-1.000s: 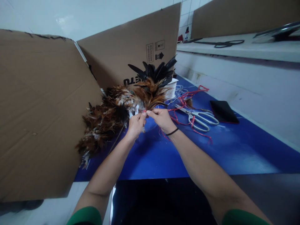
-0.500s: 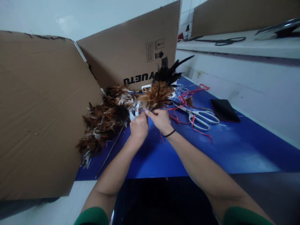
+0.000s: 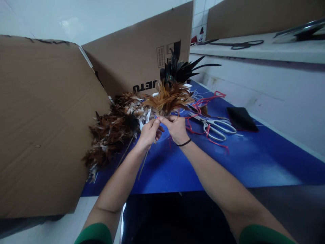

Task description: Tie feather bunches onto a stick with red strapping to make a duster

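Note:
A feather bundle [image 3: 169, 96], brown below with long black plumes at its top, stands tilted at the middle of the blue table. Just under its base, my left hand [image 3: 149, 132] and my right hand [image 3: 176, 128] meet fingertip to fingertip, both pinched closed. A small bit of red string [image 3: 157, 118] shows between the fingertips; how it runs round the base is hidden. Below my left hand a thin stick [image 3: 143, 165] slants down toward the table edge. Beside that hand lie more brown feathers [image 3: 111, 132] and a white strip [image 3: 147, 117].
Silver-handled scissors [image 3: 219, 129] lie to the right amid tangled red string [image 3: 203, 101]. A flat black object [image 3: 242, 119] lies beyond them. Cardboard panels [image 3: 48, 128] wall off the left and back. Black scissors [image 3: 246, 44] rest on the white ledge [image 3: 279, 52].
The feather bundle has turned, its black plumes spreading more upright and wider. My left hand has rolled from a closed fist to a fingertip pinch. The thin stick below it now shows more.

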`<state>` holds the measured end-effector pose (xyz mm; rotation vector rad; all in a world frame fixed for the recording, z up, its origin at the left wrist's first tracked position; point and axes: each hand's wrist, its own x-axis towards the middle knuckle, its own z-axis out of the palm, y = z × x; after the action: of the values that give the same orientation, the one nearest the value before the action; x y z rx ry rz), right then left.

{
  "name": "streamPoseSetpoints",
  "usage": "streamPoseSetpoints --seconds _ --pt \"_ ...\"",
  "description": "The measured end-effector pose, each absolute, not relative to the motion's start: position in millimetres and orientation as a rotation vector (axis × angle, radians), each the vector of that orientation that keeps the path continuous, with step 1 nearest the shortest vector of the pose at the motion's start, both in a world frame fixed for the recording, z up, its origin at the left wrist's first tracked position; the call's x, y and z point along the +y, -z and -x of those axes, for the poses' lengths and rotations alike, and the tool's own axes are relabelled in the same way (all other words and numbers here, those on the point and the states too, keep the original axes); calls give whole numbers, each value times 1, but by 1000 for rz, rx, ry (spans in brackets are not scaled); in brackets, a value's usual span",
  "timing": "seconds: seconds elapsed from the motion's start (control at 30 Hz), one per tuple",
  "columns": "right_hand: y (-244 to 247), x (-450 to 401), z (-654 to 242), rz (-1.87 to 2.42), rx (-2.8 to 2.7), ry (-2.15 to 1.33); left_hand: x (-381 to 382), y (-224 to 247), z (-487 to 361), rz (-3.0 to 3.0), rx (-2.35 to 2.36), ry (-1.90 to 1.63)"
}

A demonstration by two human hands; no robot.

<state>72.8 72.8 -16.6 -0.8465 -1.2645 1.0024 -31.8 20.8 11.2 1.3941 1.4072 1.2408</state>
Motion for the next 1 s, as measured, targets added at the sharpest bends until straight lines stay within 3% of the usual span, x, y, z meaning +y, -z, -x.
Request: streamPoseSetpoints --seconds 0.17,0.33,0.67,1.0 --pt "17 71 -74 737 -1354 -1103 21 -26 39 -1152 1090 -1143" --pt "20 78 -77 740 -1483 -1063 19 -21 43 -1163 1089 -1221" --pt "12 76 -85 978 -1732 -788 28 9 44 -1686 1632 -1279" --pt "21 72 -72 983 -1574 -844 20 17 31 -2110 2051 -1102"
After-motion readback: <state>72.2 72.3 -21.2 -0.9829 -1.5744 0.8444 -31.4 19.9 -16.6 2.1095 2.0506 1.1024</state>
